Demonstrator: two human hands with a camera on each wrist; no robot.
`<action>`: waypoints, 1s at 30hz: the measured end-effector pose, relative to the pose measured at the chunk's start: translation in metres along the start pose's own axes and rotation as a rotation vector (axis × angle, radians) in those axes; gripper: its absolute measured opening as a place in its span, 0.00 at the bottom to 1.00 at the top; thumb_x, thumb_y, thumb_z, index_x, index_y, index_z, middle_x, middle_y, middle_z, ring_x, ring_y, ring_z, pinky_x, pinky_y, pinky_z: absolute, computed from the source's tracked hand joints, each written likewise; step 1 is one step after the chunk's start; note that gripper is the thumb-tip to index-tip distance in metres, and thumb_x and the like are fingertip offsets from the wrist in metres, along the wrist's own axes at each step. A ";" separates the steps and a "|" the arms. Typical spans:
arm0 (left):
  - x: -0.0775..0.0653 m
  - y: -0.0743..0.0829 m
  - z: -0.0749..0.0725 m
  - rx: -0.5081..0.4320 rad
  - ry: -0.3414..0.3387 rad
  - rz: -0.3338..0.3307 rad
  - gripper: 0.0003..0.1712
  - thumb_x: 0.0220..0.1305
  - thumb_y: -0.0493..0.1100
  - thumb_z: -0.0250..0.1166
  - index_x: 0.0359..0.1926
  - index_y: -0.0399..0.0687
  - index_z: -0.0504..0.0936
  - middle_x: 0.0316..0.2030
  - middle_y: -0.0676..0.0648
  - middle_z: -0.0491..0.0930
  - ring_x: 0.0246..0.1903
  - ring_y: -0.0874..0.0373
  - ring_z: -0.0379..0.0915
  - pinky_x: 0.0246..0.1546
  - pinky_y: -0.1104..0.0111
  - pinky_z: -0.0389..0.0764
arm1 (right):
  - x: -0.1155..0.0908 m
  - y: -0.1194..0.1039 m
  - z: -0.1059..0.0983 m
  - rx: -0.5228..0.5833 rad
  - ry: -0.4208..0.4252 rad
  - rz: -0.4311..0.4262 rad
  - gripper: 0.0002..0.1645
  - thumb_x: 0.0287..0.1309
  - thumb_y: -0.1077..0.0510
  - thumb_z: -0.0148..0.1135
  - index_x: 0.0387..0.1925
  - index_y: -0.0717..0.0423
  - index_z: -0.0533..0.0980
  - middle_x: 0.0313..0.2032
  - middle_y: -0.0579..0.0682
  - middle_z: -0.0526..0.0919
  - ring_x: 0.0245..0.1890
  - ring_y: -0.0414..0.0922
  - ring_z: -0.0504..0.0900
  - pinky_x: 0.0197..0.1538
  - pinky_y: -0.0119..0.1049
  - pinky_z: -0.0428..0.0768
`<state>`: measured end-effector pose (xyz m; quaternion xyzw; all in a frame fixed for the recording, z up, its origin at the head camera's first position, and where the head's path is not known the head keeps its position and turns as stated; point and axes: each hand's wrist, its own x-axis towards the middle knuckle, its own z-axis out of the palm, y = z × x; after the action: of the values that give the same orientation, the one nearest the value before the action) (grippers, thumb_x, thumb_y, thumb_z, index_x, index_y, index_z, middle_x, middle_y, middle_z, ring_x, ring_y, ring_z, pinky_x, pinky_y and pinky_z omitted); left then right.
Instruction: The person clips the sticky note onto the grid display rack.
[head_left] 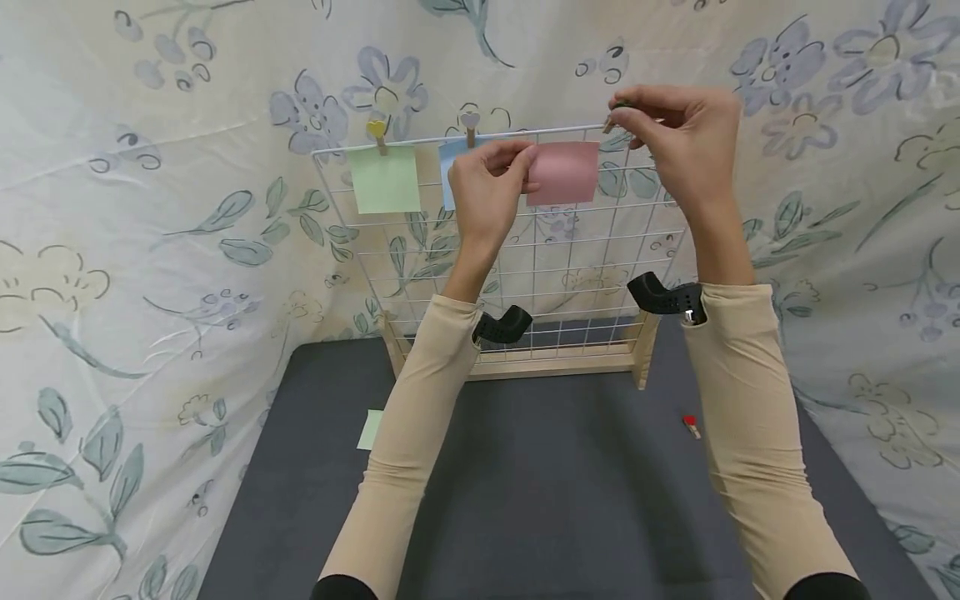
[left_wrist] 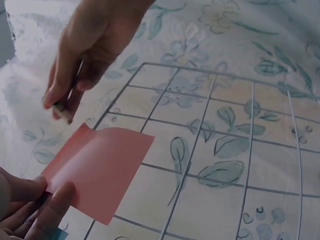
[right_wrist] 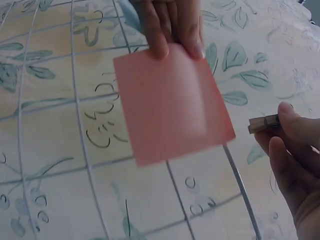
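My left hand (head_left: 487, 187) pinches a pink paper note (head_left: 564, 173) by its left edge, holding it against the upper part of a white wire grid (head_left: 585, 237). At the upper right, my right hand (head_left: 693, 137) pinches a small wooden clothespin (right_wrist: 263, 123) near the grid's top bar, apart from the note. Left of my hand, a green note (head_left: 386, 181) hangs from the top bar by a clothespin with a yellow heart (head_left: 377, 129). A blue note (head_left: 450, 171), partly hidden by my left hand, hangs under a clothespin with a pale heart (head_left: 470, 121).
The grid stands in a wooden base (head_left: 555, 365) on a dark grey table (head_left: 540, 483). A clothespin with a red top (head_left: 691, 426) lies at the right. Another pale green note (head_left: 370, 429) lies at the left, partly behind the left sleeve. A floral cloth (head_left: 150, 250) hangs behind.
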<state>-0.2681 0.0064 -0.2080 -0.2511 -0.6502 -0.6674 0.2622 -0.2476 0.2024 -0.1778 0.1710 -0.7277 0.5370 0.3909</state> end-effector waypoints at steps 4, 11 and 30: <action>0.004 0.000 0.002 -0.008 0.015 -0.043 0.07 0.63 0.32 0.66 0.38 0.29 0.86 0.33 0.35 0.86 0.24 0.51 0.84 0.28 0.68 0.88 | 0.014 -0.006 0.012 -0.028 -0.134 0.005 0.10 0.59 0.63 0.68 0.42 0.63 0.86 0.31 0.37 0.85 0.31 0.40 0.82 0.29 0.24 0.80; 0.007 -0.003 0.006 -0.013 0.027 -0.100 0.08 0.62 0.33 0.67 0.38 0.29 0.86 0.34 0.35 0.86 0.24 0.50 0.85 0.27 0.68 0.88 | 0.022 -0.003 0.018 -0.057 -0.235 0.016 0.10 0.60 0.64 0.66 0.41 0.66 0.85 0.31 0.40 0.85 0.30 0.44 0.82 0.26 0.24 0.79; 0.011 -0.014 0.014 -0.048 0.031 -0.030 0.07 0.63 0.32 0.66 0.38 0.28 0.85 0.32 0.37 0.86 0.25 0.54 0.84 0.29 0.67 0.88 | 0.029 0.006 0.017 -0.166 -0.312 0.079 0.14 0.59 0.58 0.69 0.44 0.61 0.85 0.31 0.36 0.85 0.18 0.40 0.72 0.16 0.26 0.69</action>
<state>-0.2860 0.0205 -0.2101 -0.2374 -0.6336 -0.6904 0.2561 -0.2765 0.1938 -0.1613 0.1904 -0.8274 0.4572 0.2647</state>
